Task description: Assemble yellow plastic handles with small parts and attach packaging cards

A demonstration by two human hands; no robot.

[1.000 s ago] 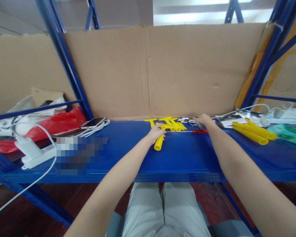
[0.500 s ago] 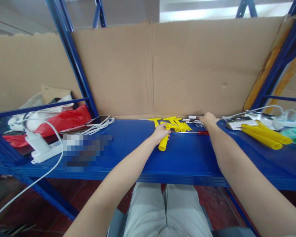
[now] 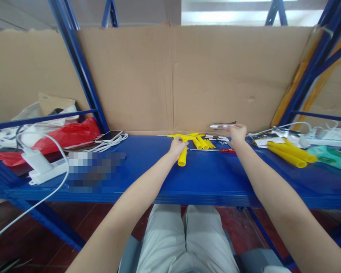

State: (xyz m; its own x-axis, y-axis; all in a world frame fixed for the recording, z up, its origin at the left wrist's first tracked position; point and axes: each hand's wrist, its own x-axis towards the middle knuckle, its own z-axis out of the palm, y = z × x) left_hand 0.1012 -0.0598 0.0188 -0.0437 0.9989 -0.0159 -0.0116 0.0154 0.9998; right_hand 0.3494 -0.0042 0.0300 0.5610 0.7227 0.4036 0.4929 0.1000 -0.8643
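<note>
My left hand (image 3: 177, 147) is closed around a yellow tube (image 3: 182, 158) near the middle of the blue shelf. Beyond it lie several yellow T-shaped pieces and tubes (image 3: 198, 143). My right hand (image 3: 237, 133) pinches a flat piece, white and dark (image 3: 219, 126), raised in front of the cardboard. Similar white and dark pieces (image 3: 216, 137) rest on the shelf below it. A screwdriver with a red handle (image 3: 228, 151) lies just under my right hand, its shaft pointing left.
Two yellow tubes (image 3: 290, 153), a box (image 3: 264, 139) and a green packet (image 3: 333, 157) are at the right. A red bag (image 3: 65, 136), white cables (image 3: 115, 142) and a power strip (image 3: 49, 170) lie left. Cardboard (image 3: 216, 76) stands behind, between blue posts.
My right hand has risen from the shelf with the flat piece between its fingers. My left hand still holds the yellow tube, which now points more toward me. The view has shifted slightly.
</note>
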